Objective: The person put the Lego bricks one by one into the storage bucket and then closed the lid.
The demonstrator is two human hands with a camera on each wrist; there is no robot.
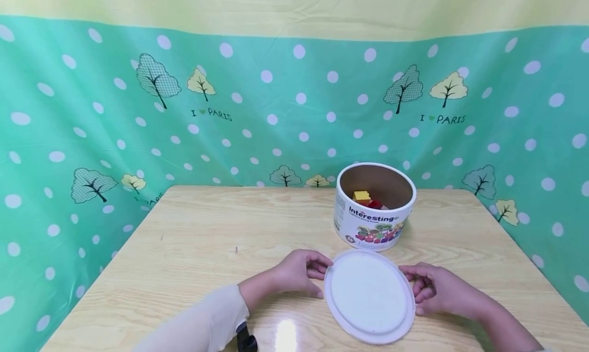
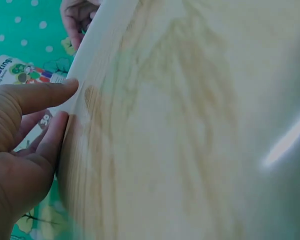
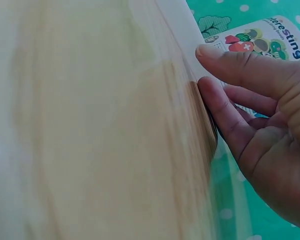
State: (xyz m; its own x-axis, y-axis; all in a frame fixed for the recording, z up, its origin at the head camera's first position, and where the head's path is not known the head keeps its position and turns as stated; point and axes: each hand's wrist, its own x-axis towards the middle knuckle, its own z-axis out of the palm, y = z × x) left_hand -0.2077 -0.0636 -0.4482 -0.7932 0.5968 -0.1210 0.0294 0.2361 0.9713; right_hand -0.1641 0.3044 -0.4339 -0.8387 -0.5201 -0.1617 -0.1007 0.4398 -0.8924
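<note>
A round white lid (image 1: 368, 293) lies flat side up in front of the tub in the head view. My left hand (image 1: 301, 272) holds its left edge, thumb and forefinger at the rim. Opposite it, my right hand (image 1: 434, 289) holds the right edge with curled fingers. In the left wrist view, the left thumb and fingertips (image 2: 70, 87) meet the pale rim. The right wrist view has the right thumb (image 3: 210, 52) against the rim's white edge. Just behind the lid stands a white tub (image 1: 375, 226) labelled "Interesting", uncovered, with yellow and red pieces (image 1: 362, 197) inside.
The wooden table (image 1: 207, 224) reaches back to a green polka-dot curtain (image 1: 257, 106) printed with trees. A tiny dark bit (image 1: 236, 249) lies on the tabletop left of the hands. A black band (image 1: 246, 337) shows at the left sleeve.
</note>
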